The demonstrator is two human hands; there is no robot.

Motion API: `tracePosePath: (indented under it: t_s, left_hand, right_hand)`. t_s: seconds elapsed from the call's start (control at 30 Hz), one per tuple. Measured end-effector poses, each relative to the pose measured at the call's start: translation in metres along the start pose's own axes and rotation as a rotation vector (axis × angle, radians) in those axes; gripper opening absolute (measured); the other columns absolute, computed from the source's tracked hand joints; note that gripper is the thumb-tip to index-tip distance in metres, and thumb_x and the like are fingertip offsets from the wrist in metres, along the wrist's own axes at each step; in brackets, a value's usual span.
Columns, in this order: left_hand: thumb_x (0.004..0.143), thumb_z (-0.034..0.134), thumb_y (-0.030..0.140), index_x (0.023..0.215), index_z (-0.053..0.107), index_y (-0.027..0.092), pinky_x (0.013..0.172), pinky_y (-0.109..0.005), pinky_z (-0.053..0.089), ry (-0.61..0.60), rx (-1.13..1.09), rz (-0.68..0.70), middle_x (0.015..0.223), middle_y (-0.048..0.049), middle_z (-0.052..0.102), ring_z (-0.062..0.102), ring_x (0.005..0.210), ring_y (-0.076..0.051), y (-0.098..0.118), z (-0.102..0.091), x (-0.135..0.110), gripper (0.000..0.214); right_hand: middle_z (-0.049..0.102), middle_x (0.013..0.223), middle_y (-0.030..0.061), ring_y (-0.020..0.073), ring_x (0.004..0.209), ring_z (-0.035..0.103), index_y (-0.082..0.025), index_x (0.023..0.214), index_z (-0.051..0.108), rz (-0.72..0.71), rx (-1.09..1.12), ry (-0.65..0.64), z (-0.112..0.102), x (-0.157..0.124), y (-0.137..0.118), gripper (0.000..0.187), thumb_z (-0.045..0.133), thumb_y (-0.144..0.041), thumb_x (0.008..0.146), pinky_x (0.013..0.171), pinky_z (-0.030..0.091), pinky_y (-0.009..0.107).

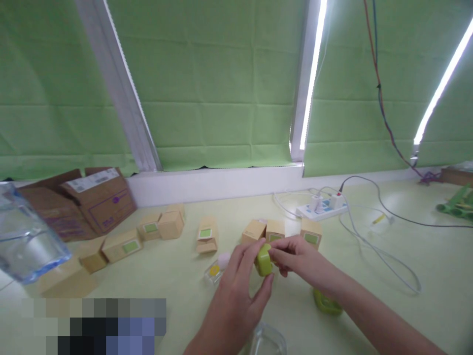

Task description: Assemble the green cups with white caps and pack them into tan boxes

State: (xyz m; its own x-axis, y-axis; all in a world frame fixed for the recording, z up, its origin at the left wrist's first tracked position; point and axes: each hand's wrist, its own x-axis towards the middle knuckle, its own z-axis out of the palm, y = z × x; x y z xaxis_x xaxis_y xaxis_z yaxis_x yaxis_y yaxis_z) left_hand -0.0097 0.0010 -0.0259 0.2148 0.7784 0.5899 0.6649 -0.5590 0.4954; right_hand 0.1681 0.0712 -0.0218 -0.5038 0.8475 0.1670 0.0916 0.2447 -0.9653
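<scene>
Left hand [236, 291] and right hand [295, 259] both gripped one small green case [263, 260] above the table [177, 276]; small tan boxes [275, 230] sat just behind, power strip [322, 209] farther back.

One head-worn camera looks forward and down across the table [406, 276] toward green blinds [221, 98] at twelve o'clock, close above the left hand [236, 291] and right hand [299, 259] at six o'clock.

Boxes [254, 230] behind case [263, 261], carton [99, 197] far L, pwr strip [322, 209] R (cables [369, 242] beside)
</scene>
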Motion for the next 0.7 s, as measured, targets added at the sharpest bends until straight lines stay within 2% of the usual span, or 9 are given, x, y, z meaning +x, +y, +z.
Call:
tracePosePath:
  t_s: [0.13,0.27,0.4,0.5,0.6,0.7]
  left_hand:
    - [0.086,0.062,0.017,0.131,0.054,0.024,0.095,-0.039,0.054,0.127,-0.071,-0.101,0.129,-0.0109,0.059,0.061,0.116,-0.025,0.0,0.001,0.005,0.046]
    - [0.085,0.067,0.022,0.133,0.049,0.025,0.09,-0.038,0.058,0.083,-0.415,-0.267,0.12,-0.0075,0.068,0.071,0.1,-0.021,-0.003,0.007,0.007,0.051]
    - [0.084,0.072,0.021,0.122,0.055,0.026,0.095,-0.034,0.056,0.038,-0.743,-0.35,0.121,-0.0051,0.071,0.07,0.108,-0.021,-0.002,0.008,0.008,0.042]
    - [0.081,0.076,0.019,0.118,0.058,0.026,0.095,-0.031,0.057,-0.006,-0.941,-0.392,0.123,-0.0051,0.071,0.071,0.109,-0.02,0.002,0.006,0.011,0.041]
    - [0.079,0.079,0.017,0.115,0.061,0.025,0.092,-0.028,0.058,-0.025,-1.019,-0.416,0.119,-0.0047,0.073,0.072,0.106,-0.019,0.003,0.006,0.012,0.041]
    - [0.078,0.08,0.016,0.114,0.063,0.024,0.092,-0.027,0.058,-0.038,-1.02,-0.419,0.118,-0.0051,0.073,0.072,0.106,-0.019,0.001,0.007,0.012,0.041]
  right_hand:
    - [0.076,0.088,0.006,0.0169,0.076,0.071,-0.017,0.11,0.074,0.018,0.189,0.051,-0.009,-0.005,0.007,0.041,0.075,-0.046,0.082,0.075,0.059,0.034]
    - [0.078,0.087,0.0051,0.019,0.08,0.073,-0.019,0.1,0.073,-0.036,0.252,0.108,-0.006,-0.01,0.002,0.035,0.081,-0.043,0.077,0.078,0.059,0.035]
    - [0.079,0.087,0.0036,0.0206,0.083,0.073,-0.022,0.093,0.078,-0.141,0.081,0.247,0.003,-0.016,-0.006,0.019,0.081,-0.034,0.079,0.081,0.056,0.035]
    - [0.08,0.084,0.0028,0.0215,0.082,0.072,-0.024,0.09,0.081,-0.208,-0.058,0.341,0.005,-0.019,-0.009,0.014,0.082,-0.031,0.077,0.082,0.056,0.036]
    - [0.08,0.088,0.0035,0.0225,0.084,0.073,-0.025,0.092,0.082,-0.217,-0.083,0.33,0.003,-0.022,-0.012,0.015,0.081,-0.028,0.077,0.083,0.056,0.036]
    - [0.081,0.092,0.004,0.0237,0.088,0.074,-0.024,0.097,0.081,-0.157,-0.099,0.279,-0.001,-0.023,-0.015,0.018,0.078,-0.026,0.079,0.084,0.056,0.037]
